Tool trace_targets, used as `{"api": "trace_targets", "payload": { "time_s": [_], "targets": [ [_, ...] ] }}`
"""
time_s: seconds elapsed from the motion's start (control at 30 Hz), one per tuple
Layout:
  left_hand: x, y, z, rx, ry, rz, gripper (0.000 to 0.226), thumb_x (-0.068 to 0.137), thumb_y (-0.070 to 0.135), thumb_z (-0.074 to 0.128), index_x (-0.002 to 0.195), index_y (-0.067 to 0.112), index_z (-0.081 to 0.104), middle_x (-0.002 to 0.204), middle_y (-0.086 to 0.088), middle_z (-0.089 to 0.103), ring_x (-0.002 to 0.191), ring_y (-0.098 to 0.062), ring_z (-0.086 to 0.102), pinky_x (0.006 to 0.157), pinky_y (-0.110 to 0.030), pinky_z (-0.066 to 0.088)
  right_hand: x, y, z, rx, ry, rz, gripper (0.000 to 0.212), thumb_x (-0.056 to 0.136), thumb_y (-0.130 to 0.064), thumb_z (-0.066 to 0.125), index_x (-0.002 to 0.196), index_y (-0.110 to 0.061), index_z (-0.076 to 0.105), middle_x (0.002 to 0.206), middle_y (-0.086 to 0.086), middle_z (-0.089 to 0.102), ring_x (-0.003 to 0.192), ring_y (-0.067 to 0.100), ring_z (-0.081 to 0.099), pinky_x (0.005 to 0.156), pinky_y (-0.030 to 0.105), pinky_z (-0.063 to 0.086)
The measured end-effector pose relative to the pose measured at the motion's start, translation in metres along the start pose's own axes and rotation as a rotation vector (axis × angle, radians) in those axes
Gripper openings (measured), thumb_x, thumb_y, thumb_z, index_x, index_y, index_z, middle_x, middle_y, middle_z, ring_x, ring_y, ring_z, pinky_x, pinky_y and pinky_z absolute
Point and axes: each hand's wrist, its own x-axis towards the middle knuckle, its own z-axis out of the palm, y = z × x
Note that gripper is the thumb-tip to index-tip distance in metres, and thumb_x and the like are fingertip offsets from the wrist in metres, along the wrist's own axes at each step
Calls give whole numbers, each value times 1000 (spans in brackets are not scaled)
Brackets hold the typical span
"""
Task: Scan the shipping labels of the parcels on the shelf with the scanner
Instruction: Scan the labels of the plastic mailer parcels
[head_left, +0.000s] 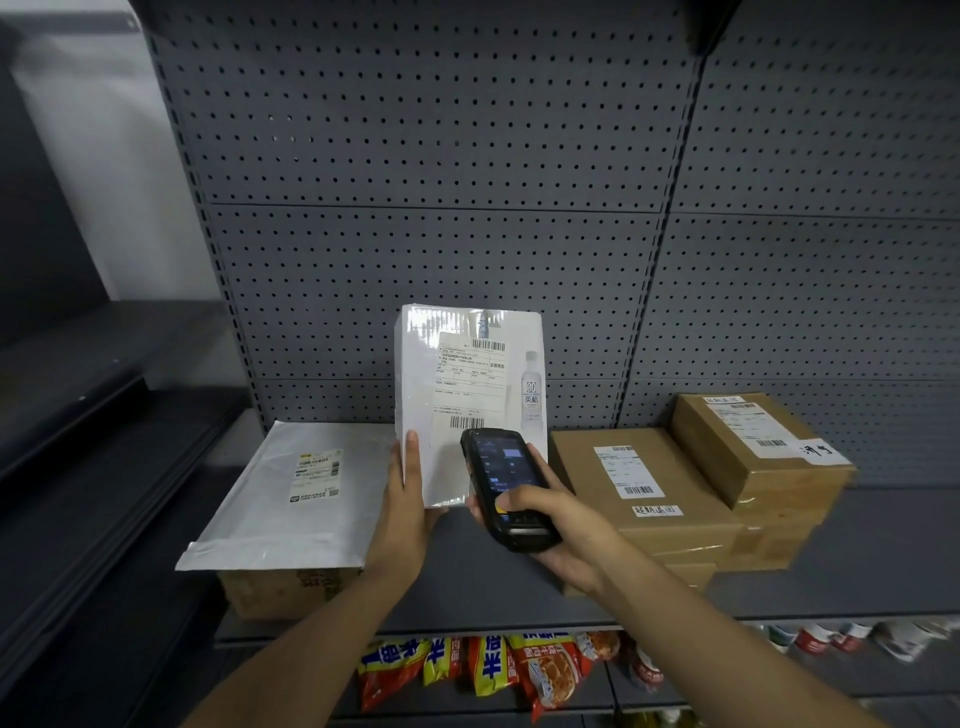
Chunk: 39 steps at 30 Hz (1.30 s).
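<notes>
The left hand grips the lower left edge of the white box, standing it upright so that its shipping label faces outward. The right hand is wrapped round the scanner, its head just below the label's lower barcode, seemingly ready to read it. The box shows a bottle marked "英龄". Right of that hand, a brown carton carries a slip reading "超期退回"; left of the other lies a grey mailer.
</notes>
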Motion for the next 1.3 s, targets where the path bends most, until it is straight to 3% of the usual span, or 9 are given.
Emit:
{"api": "trace_targets", "payload": {
  "time_s": [0.17, 0.27, 0.63, 0.9, 1.03, 1.17, 1.3],
  "targets": [
    [-3, 4, -4, -48, -34, -7, 100, 91, 15, 62, 142, 38, -21, 160, -4, 2, 148, -21, 11, 116, -36, 24, 0, 3, 8, -12, 19, -9, 62, 77, 19, 53, 129, -14, 54, 112, 23, 66, 94, 42, 66, 83, 42, 57],
    [-6, 5, -6, -74, -48, 16, 98, 91, 12, 62, 147, 33, -16, 161, -4, -3, 149, -23, 7, 117, -38, 21, 2, 6, 9, -34, 40, -25, 64, 76, 20, 55, 128, -16, 55, 107, 22, 69, 92, 41, 67, 84, 43, 56],
    [-5, 5, -8, -83, -51, -16, 106, 89, 17, 65, 136, 48, -25, 161, -3, 0, 148, -23, 11, 115, -41, 26, 0, 9, 8, -18, 31, -21, 66, 69, 16, 62, 124, -20, 57, 112, 22, 67, 95, 40, 68, 83, 42, 58],
    [-4, 4, -10, -108, -55, -25, 105, 88, 16, 65, 138, 46, -22, 161, -3, -3, 148, -23, 8, 115, -41, 25, 3, 12, 8, -28, 6, -30, 66, 70, 17, 59, 125, -20, 56, 114, 23, 65, 93, 39, 68, 83, 43, 58],
    [-5, 4, -12, -93, -66, 2, 103, 90, 16, 64, 138, 43, -23, 161, -4, -7, 149, -22, 4, 117, -41, 25, 5, 13, 7, -40, -10, -48, 67, 68, 16, 60, 124, -21, 57, 103, 19, 72, 94, 39, 68, 88, 45, 55],
    [3, 0, -14, -67, -84, 26, 100, 91, 16, 61, 141, 39, -22, 161, -5, -6, 148, -23, 8, 116, -39, 21, 5, 14, 7, -60, -44, -47, 67, 70, 17, 60, 124, -23, 57, 102, 18, 73, 95, 39, 68, 82, 42, 59],
    [6, -2, -17, -80, -97, 17, 102, 90, 20, 63, 137, 48, -24, 161, -3, -1, 146, -19, 14, 117, -42, 25, 9, 16, 4, -126, -41, -68, 71, 71, 19, 60, 127, -24, 53, 105, 19, 72, 95, 40, 67, 79, 40, 59]
  ]
}}
